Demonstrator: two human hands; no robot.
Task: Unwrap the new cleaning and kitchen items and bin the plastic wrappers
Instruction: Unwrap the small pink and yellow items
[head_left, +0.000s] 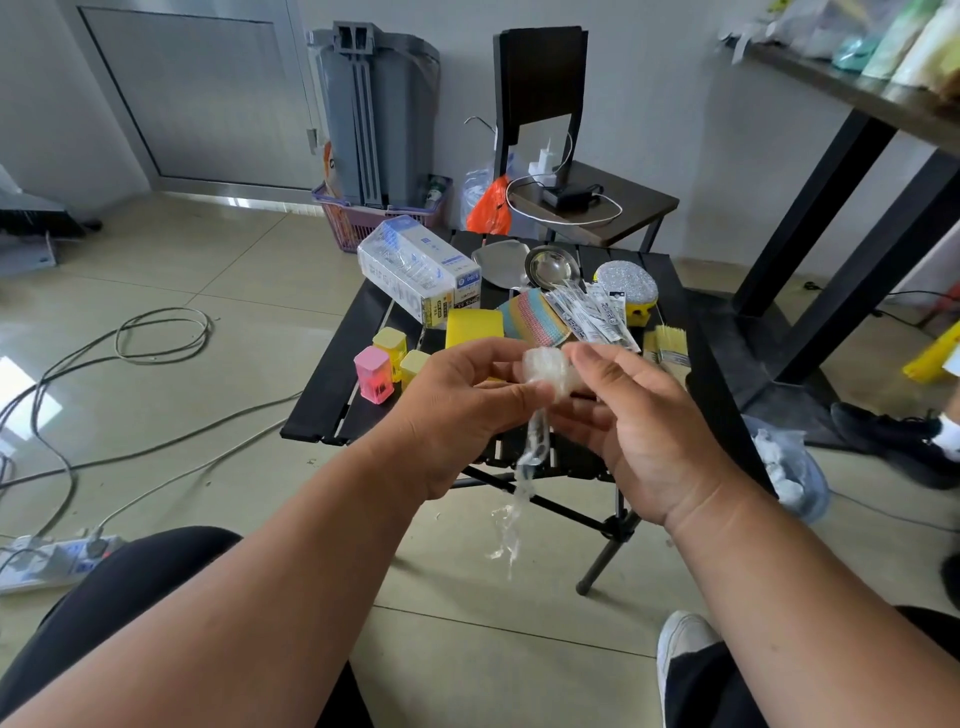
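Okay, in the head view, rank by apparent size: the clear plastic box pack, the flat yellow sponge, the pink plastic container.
1. Clear plastic box pack, largest.
2. Flat yellow sponge.
3. Pink plastic container, smallest, though it sits nearer the camera, so the gap to the sponge is uncertain.

Crinkly clear plastic wrapper (531, 467); glossy metal ladle (546, 267); matt black table (332, 384).

Bright, even daylight; a white glare patch lies on the glossy beige tiled floor (21, 379) at left. Wide-angle bending curves the frame edges; shadows soft.
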